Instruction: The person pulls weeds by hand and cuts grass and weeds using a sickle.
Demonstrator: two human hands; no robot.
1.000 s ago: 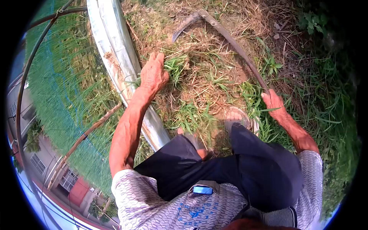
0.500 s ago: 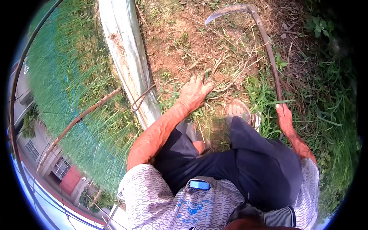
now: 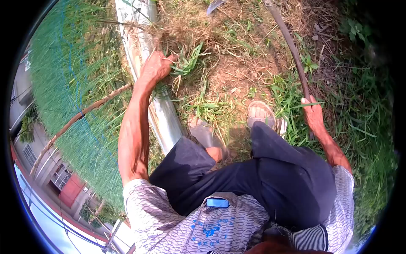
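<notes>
Left hand (image 3: 156, 67) is closed on a clump of green weeds with long leaves (image 3: 191, 63); blades stick out past the thumb. Dry brown tangle of roots and stalks (image 3: 186, 34) lies just beyond the fingers, partly blurred; can't tell how much of it is in the grip. Hand is over the right edge of the long, shiny whitish plastic sheeting (image 3: 168, 120); contact with the sheeting can't be told.

Right hand (image 3: 313, 114) is wrapped round the near end of the sickle's long brown wooden handle (image 3: 292, 47). Handle slants up to the far left; grey curved metal blade (image 3: 215, 6) shows only in part at the far edge, well apart from the left hand. Joint is out of view.

Step in hand looks like gathering weeds by the left hand, sickle held off to the right. Next move calls for a firm grip low on the clump, roots kept together, and the blade kept clear of fingers and the sandalled feet (image 3: 259, 113). Soil under the stalks looks loose, so bits could drop onto the sheeting.
</notes>
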